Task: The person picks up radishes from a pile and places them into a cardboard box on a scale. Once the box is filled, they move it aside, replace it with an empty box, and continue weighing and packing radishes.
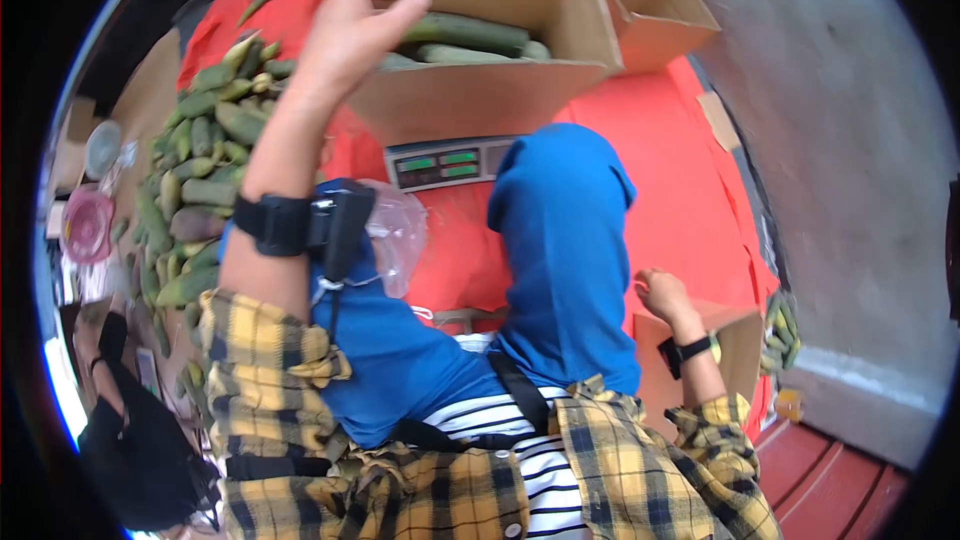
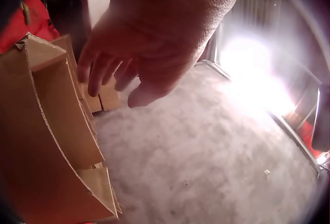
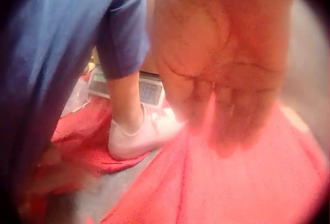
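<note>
My left hand (image 1: 360, 30) is raised at the left side of a cardboard box (image 1: 480, 100), fingers loosely bent and nothing in them. Inside that box lie large green cucumbers (image 1: 472, 34). In the left wrist view the same hand (image 2: 149, 54) hangs in the air, fingers pointing down, to the right of a cardboard box wall (image 2: 26, 131). Beneath the box in the head view is a digital scale (image 1: 450, 162) with lit green displays. My right hand (image 1: 662, 295) is beside my knee, near a smaller box (image 1: 740, 345); its palm and fingers (image 3: 227, 115) hold nothing.
A big pile of cucumbers (image 1: 200, 180) covers the left side of the red cloth (image 1: 670, 160). More cartons (image 1: 660, 10) stand behind. A clear plastic bag (image 1: 400, 240) lies by my leg. Another person's arm (image 1: 100, 360) and a pink basin (image 1: 88, 225) are far left.
</note>
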The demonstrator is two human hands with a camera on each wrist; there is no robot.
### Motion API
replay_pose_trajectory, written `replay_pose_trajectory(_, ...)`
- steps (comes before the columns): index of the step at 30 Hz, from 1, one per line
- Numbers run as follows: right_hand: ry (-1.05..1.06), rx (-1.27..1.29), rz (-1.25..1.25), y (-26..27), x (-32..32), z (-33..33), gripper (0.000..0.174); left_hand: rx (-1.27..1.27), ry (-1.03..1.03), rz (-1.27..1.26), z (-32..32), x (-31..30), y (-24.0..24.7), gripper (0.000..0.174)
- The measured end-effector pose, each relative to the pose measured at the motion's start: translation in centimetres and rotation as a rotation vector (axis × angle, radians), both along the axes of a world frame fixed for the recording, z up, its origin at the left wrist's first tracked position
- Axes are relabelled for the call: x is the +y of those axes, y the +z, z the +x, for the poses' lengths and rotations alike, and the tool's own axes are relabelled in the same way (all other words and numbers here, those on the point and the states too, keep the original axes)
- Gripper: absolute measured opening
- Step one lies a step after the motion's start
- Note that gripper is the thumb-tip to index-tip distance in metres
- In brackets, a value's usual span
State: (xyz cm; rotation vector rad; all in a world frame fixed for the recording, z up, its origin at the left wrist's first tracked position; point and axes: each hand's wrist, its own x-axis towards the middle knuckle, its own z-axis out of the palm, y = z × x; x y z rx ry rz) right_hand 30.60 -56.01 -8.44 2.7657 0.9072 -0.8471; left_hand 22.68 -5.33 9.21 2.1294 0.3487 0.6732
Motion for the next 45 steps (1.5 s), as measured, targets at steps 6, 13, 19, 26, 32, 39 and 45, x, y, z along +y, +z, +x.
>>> replay_pose_trajectory(6,-0.218,0.016,-0.094,-5.2,-4.4,-1.8,0.023,0.189,-0.027,-0.079,0.8,1.4,-0.8,0.049)
replay_pose_trajectory(13,-0.377,-0.013,-0.329,-7.3,-7.2,-2.7,0.028,0.22,-0.005,-0.121,0.7,2.2,-1.7,0.055)
replay_pose_trajectory(19,-0.278,0.016,-0.543,-9.8,-9.0,-3.3,0.032,0.256,-0.025,-0.129,0.8,3.2,-2.7,0.053)
replay_pose_trajectory(26,-0.317,0.098,-0.55,-10.6,-10.5,-3.0,0.031,0.277,-0.025,-0.149,1.6,2.1,-2.8,0.046)
replay_pose_trajectory(32,-0.14,0.171,-0.663,-10.6,-12.8,-6.2,0.028,0.181,-0.049,-0.089,1.2,0.2,-3.0,0.034)
replay_pose_trajectory(39,-0.221,0.333,-0.713,-10.0,-14.1,-10.1,0.033,0.058,0.078,-0.079,0.7,1.1,-2.8,0.038)
replay_pose_trajectory(45,-0.307,0.092,-0.05,-6.3,-8.4,-3.7,0.032,-0.076,0.239,-0.001,0.4,3.1,-3.2,0.036)
